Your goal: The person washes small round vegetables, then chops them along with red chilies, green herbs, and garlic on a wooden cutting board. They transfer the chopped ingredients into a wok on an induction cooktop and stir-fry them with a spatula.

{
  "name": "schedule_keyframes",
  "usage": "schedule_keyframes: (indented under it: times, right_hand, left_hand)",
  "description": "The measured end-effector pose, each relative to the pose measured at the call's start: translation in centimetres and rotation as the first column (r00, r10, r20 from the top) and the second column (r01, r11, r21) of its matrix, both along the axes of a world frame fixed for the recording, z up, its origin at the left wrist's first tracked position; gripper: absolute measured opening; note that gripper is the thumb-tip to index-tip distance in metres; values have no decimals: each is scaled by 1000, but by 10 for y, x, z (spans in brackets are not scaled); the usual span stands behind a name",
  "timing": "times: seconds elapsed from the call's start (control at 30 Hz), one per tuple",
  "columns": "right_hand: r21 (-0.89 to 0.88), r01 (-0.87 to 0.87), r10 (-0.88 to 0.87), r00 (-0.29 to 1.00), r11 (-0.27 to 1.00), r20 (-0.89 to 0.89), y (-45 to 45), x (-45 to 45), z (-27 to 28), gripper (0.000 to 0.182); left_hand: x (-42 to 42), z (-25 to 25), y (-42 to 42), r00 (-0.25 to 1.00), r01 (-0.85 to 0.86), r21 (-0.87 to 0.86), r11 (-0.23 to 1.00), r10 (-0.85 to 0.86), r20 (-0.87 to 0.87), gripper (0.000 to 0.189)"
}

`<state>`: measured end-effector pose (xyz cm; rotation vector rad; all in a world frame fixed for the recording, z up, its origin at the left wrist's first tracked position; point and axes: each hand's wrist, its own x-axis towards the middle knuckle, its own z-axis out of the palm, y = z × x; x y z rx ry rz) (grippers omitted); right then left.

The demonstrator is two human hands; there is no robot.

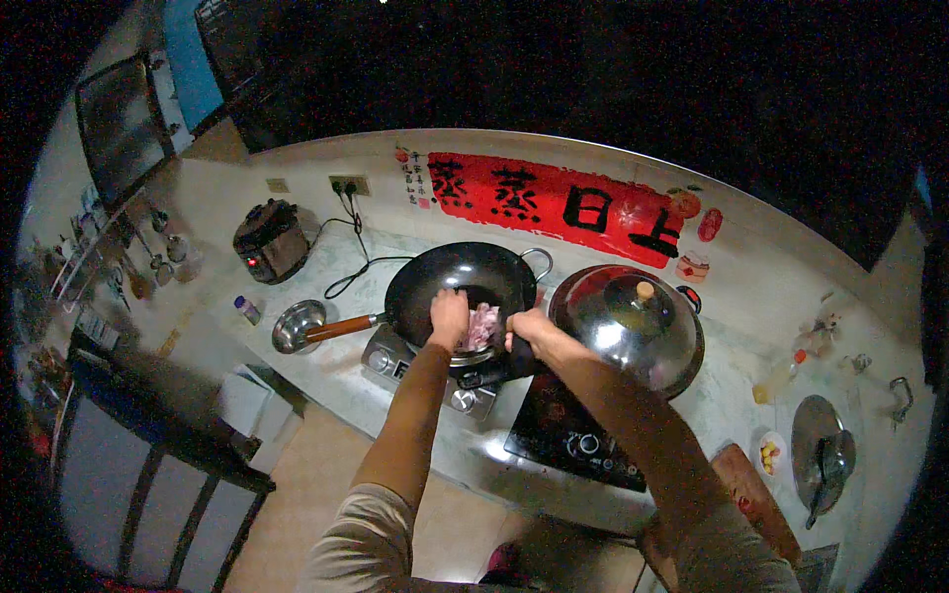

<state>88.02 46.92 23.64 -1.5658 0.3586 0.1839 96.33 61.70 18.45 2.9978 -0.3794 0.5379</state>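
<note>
A black wok (422,274) with a wooden handle (341,328) stands on a steel-fronted cooker (382,361) in front of me. Over its inside is my left hand (450,319), fingers bent down at the edge of pieces of raw meat (483,326). The meat lies in a metal bowl (474,359), partly within the wok's outline. My right hand (528,328) is closed at the right side of the bowl and wok; what its fingers grip is hard to tell. Left fingertips are partly hidden.
A domed lid (615,319) covers a pan on the black induction hob (571,437) at right. Left stand a metal bowl (288,335), a small bottle (247,310) and an electric cooker (272,244). A cutting board (756,504), small dish (771,454) and sink (812,437) are far right.
</note>
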Motion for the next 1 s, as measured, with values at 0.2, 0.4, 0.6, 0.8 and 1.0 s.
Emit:
schedule_keyframes:
  times: [0.2, 0.4, 0.6, 0.8, 1.0]
  right_hand:
    - [-39, -92, 98, 964, 995, 247, -43, -66, 38, 13]
    - [38, 22, -36, 918, 999, 395, -117, -283, 78, 5]
    - [-154, 253, -175, 901, 955, 396, -246, -504, -17, 14]
    - [-200, 917, -732, 397, 345, 553, -328, -701, -161, 20]
    - [-731, 618, -789, 586, 290, 182, -330, -814, -150, 26]
  left_hand:
    - [-84, 94, 35, 958, 167, 52, 985, -175, 228, 15]
    - [-229, 127, -13, 944, 302, -365, 881, -223, 242, 11]
    - [-372, 85, -163, 858, 415, -564, 714, -514, -20, 15]
    - [-470, 12, -298, 473, 637, -612, 469, -865, -170, 11]
    - [-585, -31, -373, 151, 908, -345, 237, -954, -258, 26]
